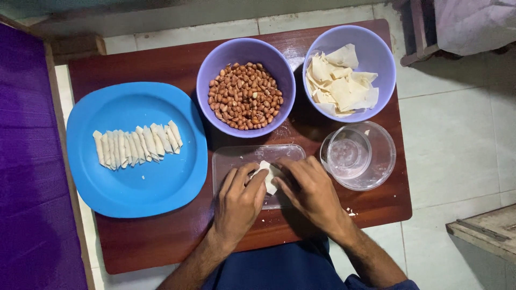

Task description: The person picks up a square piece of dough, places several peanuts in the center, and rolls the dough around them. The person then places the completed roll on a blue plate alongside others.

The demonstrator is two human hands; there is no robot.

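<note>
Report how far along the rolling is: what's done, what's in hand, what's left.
Done: a row of finished rolls lies on the blue plate. In hand: the left hand and right hand both press one pale wrapper on the clear tray. Left: the purple bowl of peanuts is well filled, and the other purple bowl holds a pile of wrappers.

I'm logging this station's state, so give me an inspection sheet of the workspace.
Surface: dark wooden table, a few crumbs near the right edge.
Job's things: pale wrapper on a clear tray; peanut bowl; bowl of wrappers; rolled pieces on a blue plate.
Clutter: clear water bowl.
Hands: left hand and right hand both pressing the wrapper.
Cables: nothing seen.
Surroundings: tiled floor, purple cloth.
</note>
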